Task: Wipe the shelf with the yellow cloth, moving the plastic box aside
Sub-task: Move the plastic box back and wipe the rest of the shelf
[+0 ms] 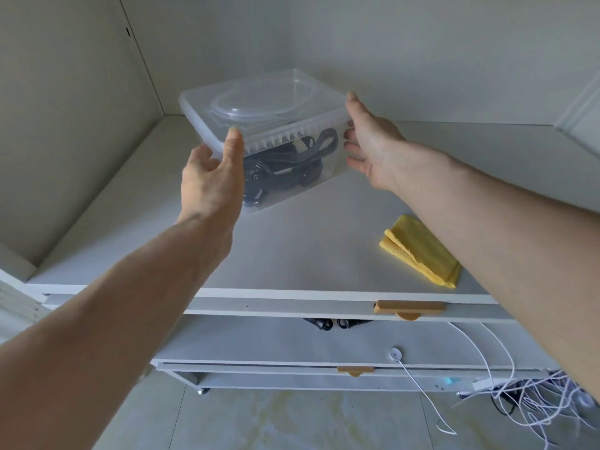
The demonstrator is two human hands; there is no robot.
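A clear plastic box (279,125) with a lid stands toward the back left of the white shelf (292,251); black cables fill it. My left hand (211,183) grips its front left corner, thumb up against the lid's rim. My right hand (370,147) holds the box's right side, thumb along the lid's edge and fingers pressed to the wall. I cannot tell whether the box is lifted or resting on the shelf. The folded yellow cloth (422,251) lies at the shelf's front right, partly under my right forearm.
Cabinet walls close the shelf at the left (65,141) and at the back. A wooden handle (409,308) sits on the front edge below the cloth. A lower shelf holds a white round puck (395,354), and tangled white cords (535,404) lie at lower right.
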